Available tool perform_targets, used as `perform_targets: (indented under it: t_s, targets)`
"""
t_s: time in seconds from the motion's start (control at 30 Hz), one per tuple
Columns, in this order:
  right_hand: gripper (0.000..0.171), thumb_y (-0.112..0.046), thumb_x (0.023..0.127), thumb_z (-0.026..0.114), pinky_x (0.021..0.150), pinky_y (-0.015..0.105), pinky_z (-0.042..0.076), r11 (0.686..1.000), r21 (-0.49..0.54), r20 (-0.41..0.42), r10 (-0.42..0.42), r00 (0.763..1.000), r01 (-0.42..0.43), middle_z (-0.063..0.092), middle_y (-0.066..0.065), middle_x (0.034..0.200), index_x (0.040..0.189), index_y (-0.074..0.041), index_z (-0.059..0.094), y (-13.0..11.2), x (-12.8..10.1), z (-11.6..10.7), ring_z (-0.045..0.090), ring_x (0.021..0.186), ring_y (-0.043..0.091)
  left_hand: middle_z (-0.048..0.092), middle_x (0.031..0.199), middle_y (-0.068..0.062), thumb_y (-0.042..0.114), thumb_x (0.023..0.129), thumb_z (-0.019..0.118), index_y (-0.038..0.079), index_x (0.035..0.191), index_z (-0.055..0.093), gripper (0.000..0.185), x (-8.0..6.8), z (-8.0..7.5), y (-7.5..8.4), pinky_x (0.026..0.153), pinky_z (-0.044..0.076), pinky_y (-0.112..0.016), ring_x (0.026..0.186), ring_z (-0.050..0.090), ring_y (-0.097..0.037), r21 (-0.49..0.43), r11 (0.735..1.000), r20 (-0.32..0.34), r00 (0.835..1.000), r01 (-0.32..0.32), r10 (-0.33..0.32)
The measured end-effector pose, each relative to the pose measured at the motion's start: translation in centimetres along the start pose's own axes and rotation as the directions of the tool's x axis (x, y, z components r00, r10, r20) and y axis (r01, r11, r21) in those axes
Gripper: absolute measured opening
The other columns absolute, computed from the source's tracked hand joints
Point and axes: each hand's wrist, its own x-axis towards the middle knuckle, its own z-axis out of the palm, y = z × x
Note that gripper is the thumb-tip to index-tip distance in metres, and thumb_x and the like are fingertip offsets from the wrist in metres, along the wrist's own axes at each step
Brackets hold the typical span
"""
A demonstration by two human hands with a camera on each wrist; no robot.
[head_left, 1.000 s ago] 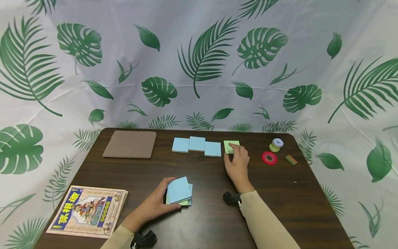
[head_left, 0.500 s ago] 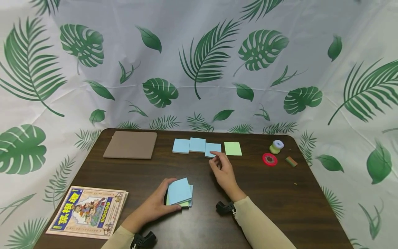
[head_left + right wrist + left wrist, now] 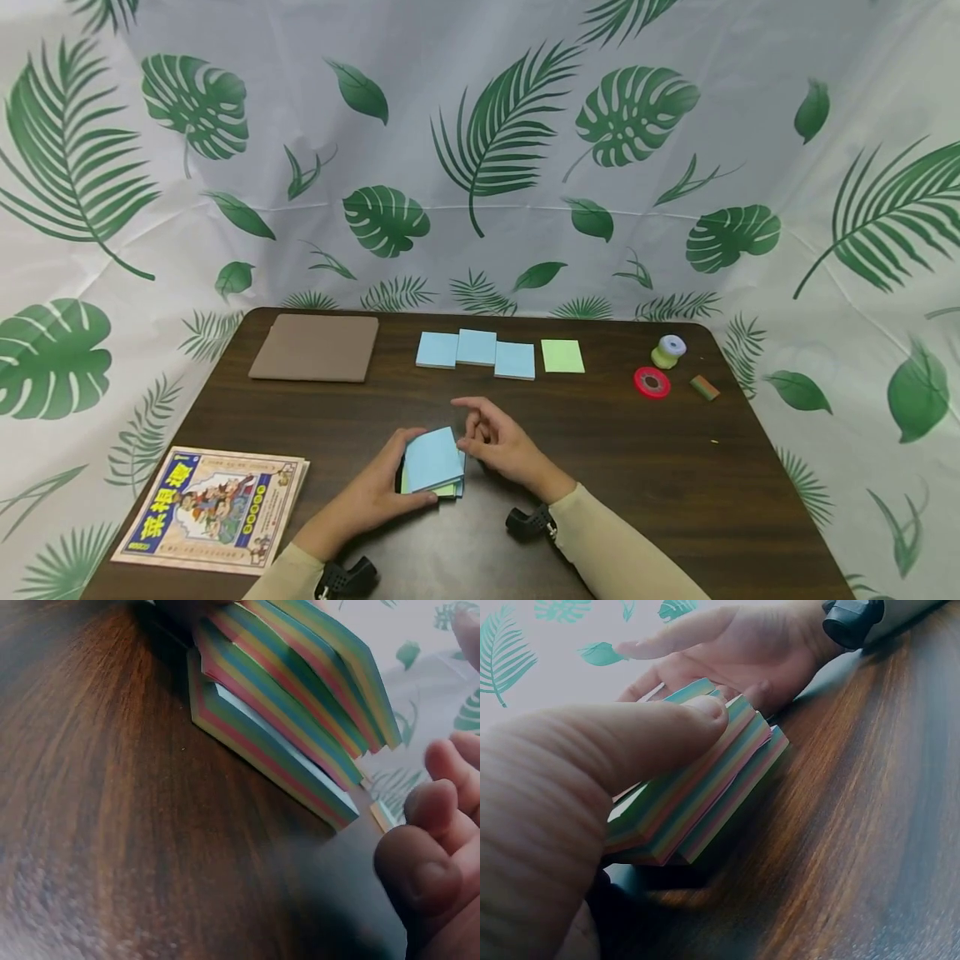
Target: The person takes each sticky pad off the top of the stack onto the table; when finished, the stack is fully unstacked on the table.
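Observation:
My left hand (image 3: 372, 493) grips a stack of multicoloured sticky-note pads (image 3: 432, 462) with a blue top sheet, holding it on the dark table (image 3: 675, 467). In the left wrist view my thumb (image 3: 641, 739) presses on the stack (image 3: 705, 799). My right hand (image 3: 495, 440) hovers just right of the stack with fingers loosely curled and index finger extended, holding nothing. The right wrist view shows the stack's striped edges (image 3: 300, 712) close to my curled fingers (image 3: 431, 847). Three blue notes (image 3: 476, 353) and one green note (image 3: 562, 356) lie in a row at the far side.
A brown pad (image 3: 315, 347) lies at the back left and a colourful booklet (image 3: 213, 507) at the front left. A red tape roll (image 3: 651, 382), a small spool (image 3: 667, 350) and an eraser (image 3: 703, 387) sit at the back right. A leaf-print cloth hangs behind.
My right hand has left the green note at the far row and drawn back toward me to the stack. The left hand has kept its hold on the stack.

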Motion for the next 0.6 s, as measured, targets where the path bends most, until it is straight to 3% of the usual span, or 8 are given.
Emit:
perform_targets:
  t_s: [0.13,0.27,0.4,0.6]
  targets:
    - [0.079,-0.019,0.099,0.082,0.061,0.021,0.044,0.998,-0.051,0.087,0.035,0.996,-0.031,0.06,0.015,0.107,0.166,-0.009,0.041,0.27,0.17,-0.07,0.045,0.067,0.004,0.053,0.149,-0.002,0.045,0.091,0.09,0.013,0.164,0.037,0.096,0.01,-0.04,0.07,0.106,0.049,-0.034,0.125,0.057,-0.017,-0.009,1.0,0.011,1.0,-0.006,0.006]
    - [0.089,-0.027,0.092,0.09,0.063,0.019,0.041,0.983,-0.185,0.151,0.03,0.988,-0.002,0.059,0.009,0.111,0.165,-0.011,0.044,0.47,0.37,-0.04,0.04,0.068,0.004,0.052,0.15,-0.002,0.043,0.092,0.089,0.016,0.164,0.037,0.094,-0.03,-0.08,0.11,0.105,0.05,-0.035,0.126,0.056,-0.018,-0.02,1.0,0.021,1.0,-0.001,0.001]
    - [0.082,-0.03,0.089,0.092,0.062,0.019,0.041,0.962,-0.272,0.165,0.004,0.986,0.042,0.057,0.006,0.111,0.16,-0.015,0.053,0.41,0.47,-0.04,0.041,0.069,0.005,0.051,0.15,-0.002,0.044,0.092,0.089,0.017,0.164,0.037,0.093,0.12,-0.14,0.05,0.105,0.05,-0.035,0.127,0.056,-0.019,-0.029,1.0,0.027,1.0,0.004,-0.004]
    - [0.07,-0.033,0.09,0.092,0.064,0.02,0.047,0.965,-0.261,0.161,0.039,0.986,0.005,0.057,0.006,0.111,0.151,-0.032,0.058,0.42,0.41,-0.04,0.05,0.074,0.008,0.053,0.15,-0.003,0.046,0.09,0.09,0.015,0.165,0.035,0.097,0.08,-0.12,0.05,0.106,0.05,-0.036,0.127,0.057,-0.019,-0.026,0.999,0.025,0.999,0.023,-0.023]
